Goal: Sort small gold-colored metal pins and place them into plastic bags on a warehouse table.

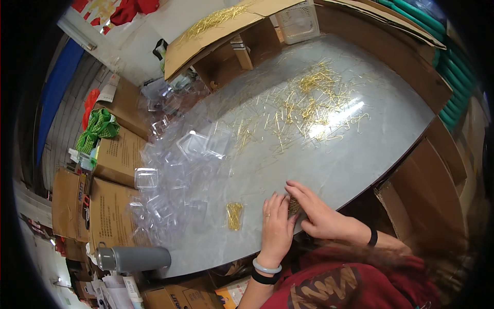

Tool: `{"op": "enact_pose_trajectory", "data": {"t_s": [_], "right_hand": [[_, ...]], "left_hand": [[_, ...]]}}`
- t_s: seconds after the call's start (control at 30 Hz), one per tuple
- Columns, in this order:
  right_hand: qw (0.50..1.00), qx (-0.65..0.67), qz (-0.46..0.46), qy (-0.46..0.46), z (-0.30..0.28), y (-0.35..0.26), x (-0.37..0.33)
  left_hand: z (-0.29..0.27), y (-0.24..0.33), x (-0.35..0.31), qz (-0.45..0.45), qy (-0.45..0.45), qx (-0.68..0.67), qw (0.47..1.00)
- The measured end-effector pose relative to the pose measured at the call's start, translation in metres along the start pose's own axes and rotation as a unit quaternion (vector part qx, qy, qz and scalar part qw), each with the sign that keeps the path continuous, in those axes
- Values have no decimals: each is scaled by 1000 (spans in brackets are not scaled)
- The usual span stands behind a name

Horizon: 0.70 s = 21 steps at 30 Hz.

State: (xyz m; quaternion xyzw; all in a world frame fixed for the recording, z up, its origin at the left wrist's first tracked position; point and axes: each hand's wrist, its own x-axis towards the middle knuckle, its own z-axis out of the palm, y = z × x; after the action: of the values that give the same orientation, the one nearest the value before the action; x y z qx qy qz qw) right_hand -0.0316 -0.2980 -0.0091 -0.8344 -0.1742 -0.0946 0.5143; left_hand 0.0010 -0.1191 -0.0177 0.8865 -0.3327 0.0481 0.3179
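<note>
1. A small bunch of gold pins [294, 206] is pressed between the left hand [276, 229] and the right hand [314, 211] at the near edge of the worktop [391, 110]; the fingers are held close together around it, seemingly so the pins are kept aligned.
2. The left hand is laid flat with the fingers together, touching the bunch from its left; the right hand is curled over the bunch from the right, and only a little of the bunch is seen between the fingers.
3. The pins are seen as thin, shiny, gold-coloured wires; finer detail cannot be told.
4. A second tidy bundle of pins [234, 215] is laid just left of the left hand, apart from it.
5. Loose pins [309, 103] are scattered toward the far edge, well apart from the hands.
6. Clear plastic trays [175, 175] are heaped along the left edge, and a grey flask [135, 258] lies at the near left corner.
</note>
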Motion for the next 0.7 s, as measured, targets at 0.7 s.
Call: {"op": "enact_pose_trajectory", "data": {"t_s": [0.7], "right_hand": [[999,6,-11,30,18,-4,-7]], "left_hand": [[-1,-4,-6,21,-23,-7,1000]]}}
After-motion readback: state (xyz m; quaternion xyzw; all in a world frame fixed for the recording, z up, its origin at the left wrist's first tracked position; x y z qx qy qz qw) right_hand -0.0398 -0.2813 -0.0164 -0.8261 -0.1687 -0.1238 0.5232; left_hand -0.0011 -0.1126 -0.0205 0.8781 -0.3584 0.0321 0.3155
